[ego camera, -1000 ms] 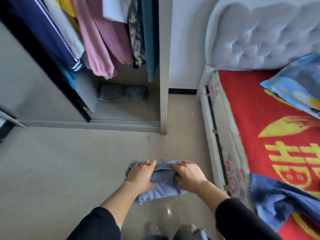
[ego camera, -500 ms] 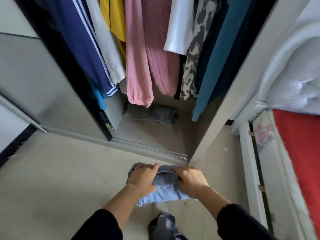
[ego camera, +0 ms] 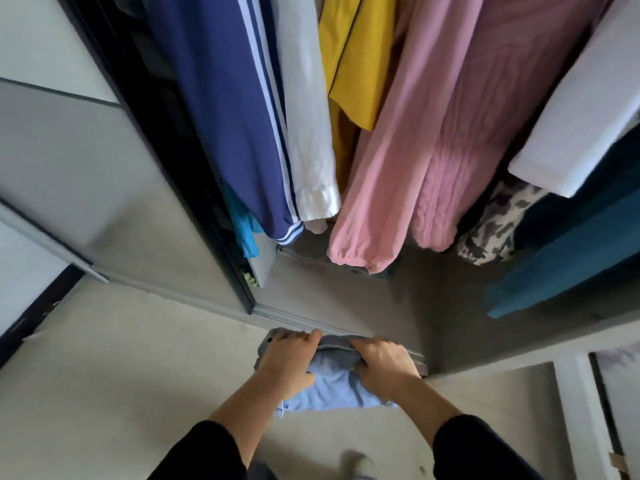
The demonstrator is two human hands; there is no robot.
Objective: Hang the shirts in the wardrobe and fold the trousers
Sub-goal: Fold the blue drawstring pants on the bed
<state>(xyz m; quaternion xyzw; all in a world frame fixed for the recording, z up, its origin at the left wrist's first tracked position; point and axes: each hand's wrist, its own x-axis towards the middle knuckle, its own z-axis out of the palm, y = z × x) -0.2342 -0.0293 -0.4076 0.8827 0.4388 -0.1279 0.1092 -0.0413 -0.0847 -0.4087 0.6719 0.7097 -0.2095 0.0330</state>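
I carry a folded pair of light blue trousers (ego camera: pixel 332 386) in front of me, just above the wardrobe's sliding-door track (ego camera: pixel 298 318). My left hand (ego camera: pixel 287 362) grips the bundle's left side and my right hand (ego camera: pixel 382 365) grips its right side, fingers curled over the top fold. The open wardrobe holds several hanging garments: a navy striped jacket (ego camera: pixel 225 109), a white shirt (ego camera: pixel 304 116), a yellow top (ego camera: pixel 356 57), a pink garment (ego camera: pixel 433 140) and a teal one (ego camera: pixel 571 265). Dark folded clothes (ego camera: pixel 311 252) lie on the wardrobe floor, mostly hidden behind the pink sleeve.
The grey sliding door (ego camera: pixel 86 188) stands to the left of the opening. The wardrobe's right side panel (ego camera: pixel 540 344) rises beside a white bed frame (ego camera: pixel 581 410) at the right edge. Pale floor (ego camera: pixel 104 393) spreads below and to the left.
I have moved closer to the wardrobe, so the hanging clothes fill the upper view and the bed has slid out to the right. Both hands still hold the folded trousers.
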